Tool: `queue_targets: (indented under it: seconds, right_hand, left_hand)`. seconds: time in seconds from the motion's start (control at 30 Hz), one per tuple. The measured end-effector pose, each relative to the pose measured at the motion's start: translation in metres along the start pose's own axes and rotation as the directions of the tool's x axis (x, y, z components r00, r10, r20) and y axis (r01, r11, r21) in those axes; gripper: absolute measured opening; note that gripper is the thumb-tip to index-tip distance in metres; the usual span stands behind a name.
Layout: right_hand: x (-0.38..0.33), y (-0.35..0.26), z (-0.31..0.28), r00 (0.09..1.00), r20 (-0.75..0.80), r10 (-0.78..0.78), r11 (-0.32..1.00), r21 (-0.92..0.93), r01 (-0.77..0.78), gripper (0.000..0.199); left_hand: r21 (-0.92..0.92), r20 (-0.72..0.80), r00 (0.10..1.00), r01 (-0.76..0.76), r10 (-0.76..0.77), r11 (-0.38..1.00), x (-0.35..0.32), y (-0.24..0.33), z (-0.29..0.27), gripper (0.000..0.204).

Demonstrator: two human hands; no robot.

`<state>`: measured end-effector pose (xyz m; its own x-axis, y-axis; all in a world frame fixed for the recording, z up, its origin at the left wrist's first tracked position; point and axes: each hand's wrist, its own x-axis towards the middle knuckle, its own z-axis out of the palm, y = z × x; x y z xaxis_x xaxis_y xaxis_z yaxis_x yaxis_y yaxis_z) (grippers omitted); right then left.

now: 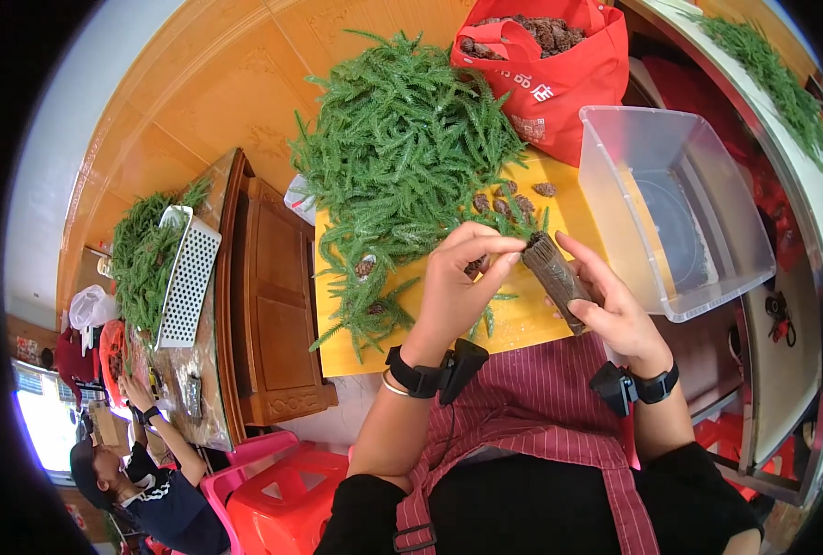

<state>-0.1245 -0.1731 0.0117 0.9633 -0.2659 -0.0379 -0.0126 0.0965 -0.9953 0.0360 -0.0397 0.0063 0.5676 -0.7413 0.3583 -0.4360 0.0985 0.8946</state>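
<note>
My right hand (615, 310) holds a short brown log-like piece (556, 277) with a ridged, bark-like surface, tilted above the yellow table. At its upper end my left hand (465, 282) is closed in a pinch; what lies between the fingertips is too small to make out. Behind the hands, a large heap of green artificial pine sprigs (411, 139) covers much of the yellow tabletop (567, 190). Several brown pine cones (544, 190) lie just beyond the fingers, and another pine cone (364, 267) sits among the sprigs to the left.
A red bag (559, 102) of pine cones stands at the back. To the right is a clear plastic bin (675, 222), beside a shelf with black scissors (780, 319). At far left, a co-worker (153, 490) reaches to another table holding sprigs and a white perforated basket (190, 282). A red stool (282, 499) stands between.
</note>
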Motion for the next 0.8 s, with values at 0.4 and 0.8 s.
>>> queue_targets:
  seconds: [0.4,0.8]
  right_hand:
    - [0.000,-0.003,0.002,1.000,0.017,-0.010,0.993,0.115,0.008,0.071]
    - [-0.001,-0.007,0.005,1.000,0.008,0.020,0.994,0.109,-0.021,0.072]
  left_hand:
    - [-0.164,-0.035,0.992,0.116,-0.123,0.980,0.000,-0.008,0.004,0.009]
    - [-0.006,-0.094,0.995,0.028,-0.028,1.000,0.001,-0.006,0.007,0.005]
